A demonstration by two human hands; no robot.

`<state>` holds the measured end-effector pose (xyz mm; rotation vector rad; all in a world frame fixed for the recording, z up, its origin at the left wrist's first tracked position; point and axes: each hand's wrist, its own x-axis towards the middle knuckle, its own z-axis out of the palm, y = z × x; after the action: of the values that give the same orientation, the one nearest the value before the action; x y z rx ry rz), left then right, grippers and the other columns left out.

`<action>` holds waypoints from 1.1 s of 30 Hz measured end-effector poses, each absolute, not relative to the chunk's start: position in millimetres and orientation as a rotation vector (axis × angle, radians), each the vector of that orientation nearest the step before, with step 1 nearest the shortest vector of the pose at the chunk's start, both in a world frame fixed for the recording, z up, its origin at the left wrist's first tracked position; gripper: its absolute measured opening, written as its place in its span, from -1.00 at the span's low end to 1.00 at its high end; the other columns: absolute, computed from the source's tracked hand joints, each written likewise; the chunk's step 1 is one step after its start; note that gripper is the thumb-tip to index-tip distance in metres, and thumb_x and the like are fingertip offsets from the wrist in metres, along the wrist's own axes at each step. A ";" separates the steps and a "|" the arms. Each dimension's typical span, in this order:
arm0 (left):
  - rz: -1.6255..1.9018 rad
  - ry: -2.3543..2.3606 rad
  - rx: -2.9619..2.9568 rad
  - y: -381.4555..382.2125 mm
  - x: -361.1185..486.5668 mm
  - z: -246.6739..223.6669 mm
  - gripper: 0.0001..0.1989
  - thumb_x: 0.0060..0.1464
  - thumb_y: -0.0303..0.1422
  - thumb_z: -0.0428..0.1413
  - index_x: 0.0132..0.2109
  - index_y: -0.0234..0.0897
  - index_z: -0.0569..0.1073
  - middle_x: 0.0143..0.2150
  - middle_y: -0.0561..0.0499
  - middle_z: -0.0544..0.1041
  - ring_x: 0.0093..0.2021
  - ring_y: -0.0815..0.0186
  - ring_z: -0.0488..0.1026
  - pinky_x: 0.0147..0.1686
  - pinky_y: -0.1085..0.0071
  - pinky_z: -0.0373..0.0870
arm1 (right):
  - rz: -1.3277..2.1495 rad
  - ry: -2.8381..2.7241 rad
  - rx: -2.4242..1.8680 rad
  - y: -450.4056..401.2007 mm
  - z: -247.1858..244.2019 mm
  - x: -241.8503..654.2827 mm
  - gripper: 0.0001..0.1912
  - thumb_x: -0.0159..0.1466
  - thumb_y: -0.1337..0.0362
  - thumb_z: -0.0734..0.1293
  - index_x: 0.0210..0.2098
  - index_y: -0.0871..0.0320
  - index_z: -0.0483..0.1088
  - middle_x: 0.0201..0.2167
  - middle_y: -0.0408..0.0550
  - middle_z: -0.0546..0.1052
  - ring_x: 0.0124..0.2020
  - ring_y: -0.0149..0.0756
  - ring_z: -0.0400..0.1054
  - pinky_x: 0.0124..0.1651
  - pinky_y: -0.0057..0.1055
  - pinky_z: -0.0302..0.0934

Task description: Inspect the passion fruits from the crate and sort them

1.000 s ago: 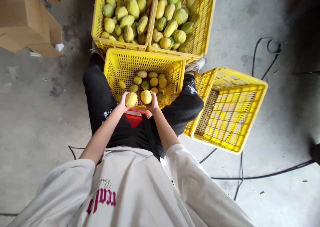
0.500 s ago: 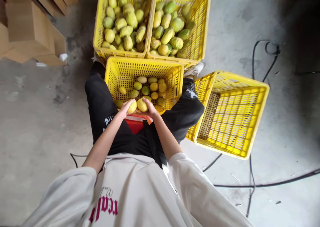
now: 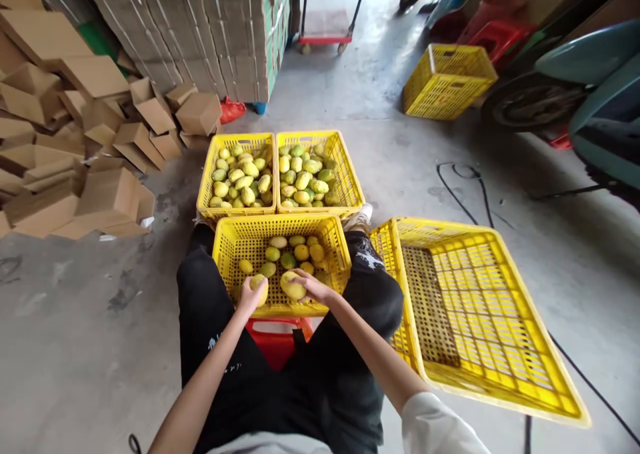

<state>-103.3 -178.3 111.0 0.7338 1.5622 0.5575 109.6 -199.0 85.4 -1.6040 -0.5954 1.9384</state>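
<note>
The left hand (image 3: 248, 298), partly closed, grips a yellow fruit (image 3: 261, 291); the right hand (image 3: 314, 287), likewise curled, grips another fruit (image 3: 290, 285), both over a yellow crate (image 3: 280, 223).

The left fruit (image 3: 263, 297) is a yellow oval, partly covered by the left hand (image 3: 247, 298), whose thumb lies over its upper part. The right fruit (image 3: 289, 285) is yellow too, a rounded oval (more of its skin shows than on its neighbour), tilted slightly, with the fingers of the right hand (image 3: 313, 287) across its right side. Both look whole. They are held well apart from each other above the near part of the yellow crate (image 3: 250, 229), with a clear gap between them.
</note>
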 end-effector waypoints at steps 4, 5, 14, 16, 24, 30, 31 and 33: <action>0.856 1.601 1.138 -90.9 -97.5 174.8 -0.64 -0.03 -0.27 0.47 -0.13 -0.05 0.51 0.01 -0.08 0.61 0.37 -0.09 0.39 0.23 0.22 0.44 | 1.487 -1.076 -1.540 -128.7 141.6 165.0 -0.40 0.05 0.04 0.55 0.07 0.00 0.47 -0.03 0.08 0.57 -0.07 0.12 0.51 -0.13 0.12 0.57; 0.964 1.563 1.310 -62.9 -94.5 195.5 -0.61 -0.05 -0.26 0.48 -0.09 -0.06 0.53 0.08 -0.11 0.60 0.39 -0.11 0.37 0.30 0.17 0.40 | 1.333 -1.204 -1.522 -105.9 159.6 179.6 -0.37 0.08 0.02 0.54 0.12 0.03 0.47 0.00 0.12 0.56 -0.01 0.14 0.50 0.02 0.21 0.54; 1.331 1.495 2.246 106.8 -111.1 319.8 -0.13 0.15 0.10 0.28 0.49 -0.11 0.29 0.62 -0.12 0.08 0.64 -0.06 -0.14 0.60 0.04 -0.34 | 0.041 -1.694 -1.739 0.3 283.1 287.2 -0.07 0.39 -0.25 0.24 0.62 -0.18 -0.12 0.64 0.00 -0.12 0.62 0.46 -0.39 0.51 0.49 -0.23; 1.329 1.545 2.358 109.4 -126.7 325.9 -0.01 0.19 0.26 0.14 0.56 -0.19 0.18 0.65 -0.14 -0.02 0.65 -0.05 -0.20 0.60 0.00 -0.43 | 0.013 -1.703 -1.783 -7.9 287.5 294.9 -0.05 0.39 -0.29 0.23 0.62 -0.20 -0.17 0.66 -0.08 -0.21 0.64 0.37 -0.49 0.58 0.35 -0.30; 1.064 1.682 2.624 138.8 -161.1 313.4 0.22 0.11 0.54 -0.26 0.63 -0.22 -0.05 0.69 0.14 -0.28 0.64 -0.09 -0.49 0.51 0.02 -0.84 | 0.387 -1.734 -1.863 -34.4 268.0 313.6 0.20 0.36 -0.37 0.26 0.64 0.07 -0.43 0.62 0.26 -0.59 0.65 0.12 -0.67 0.57 0.27 -0.52; 0.603 1.448 2.584 131.8 -158.5 263.3 0.17 0.06 0.46 0.11 0.59 -0.11 0.09 0.68 0.26 -0.23 0.65 0.05 -0.51 0.50 0.11 -0.87 | 0.572 -1.851 -1.885 -38.6 221.3 318.8 0.21 0.34 -0.28 0.39 0.65 -0.03 -0.36 0.64 0.16 -0.55 0.64 0.12 -0.68 0.57 0.19 -0.54; 0.583 1.363 2.530 124.0 -155.7 254.1 0.10 0.08 0.42 0.14 0.57 -0.08 0.14 0.67 0.26 -0.17 0.65 0.07 -0.46 0.52 0.09 -0.83 | 0.615 -1.862 -1.894 -39.6 211.9 314.0 0.21 0.34 -0.24 0.42 0.65 0.00 -0.34 0.64 0.17 -0.54 0.64 0.10 -0.68 0.58 0.14 -0.53; 0.565 1.261 2.378 107.1 -146.9 235.2 0.03 0.10 0.33 0.20 0.53 -0.11 0.22 0.66 0.17 -0.05 0.66 0.01 -0.38 0.53 0.02 -0.79 | 0.755 -1.876 -1.908 -42.2 192.3 300.1 0.22 0.33 -0.15 0.47 0.66 0.02 -0.33 0.65 0.16 -0.53 0.65 0.09 -0.65 0.60 0.07 -0.47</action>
<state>-146.9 107.1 235.2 2.3782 1.2607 0.5645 300.1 -42.2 192.3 -1.9085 -1.8761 0.7553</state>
